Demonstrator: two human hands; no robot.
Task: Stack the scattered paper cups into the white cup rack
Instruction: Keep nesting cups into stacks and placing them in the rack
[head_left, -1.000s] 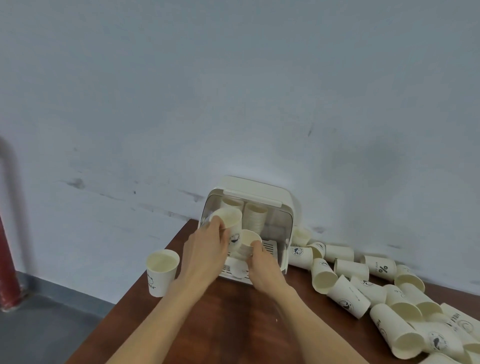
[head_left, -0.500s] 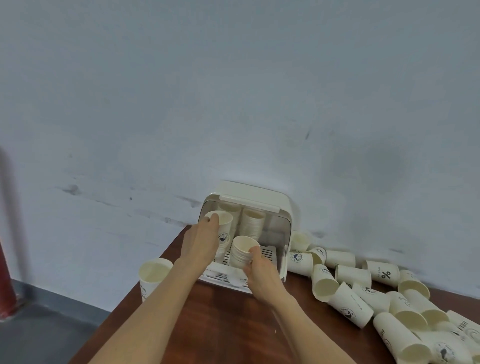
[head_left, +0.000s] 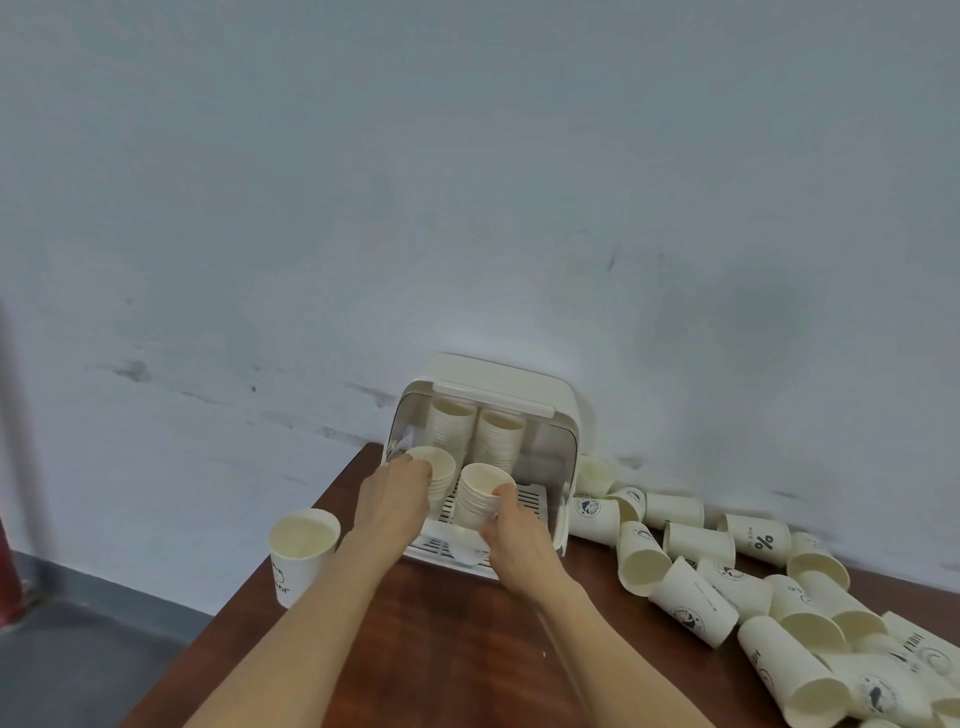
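White plastic cup rack (head_left: 498, 374) with rounded corners and a slotted floor, standing at the far edge of the brown wooden table (head_left: 441, 649). Inside stand four nested stacks of smooth, tapered paper cups, mouths upward. The left hand (head_left: 392, 499) grips the near-left stack (head_left: 434, 470); the right hand (head_left: 511, 535) curls round the near-right stack (head_left: 480, 493). To the right, loose cups (head_left: 691, 597) lie on their sides — axes pointing variously. One upright cup (head_left: 301, 553) stands at the left table edge.
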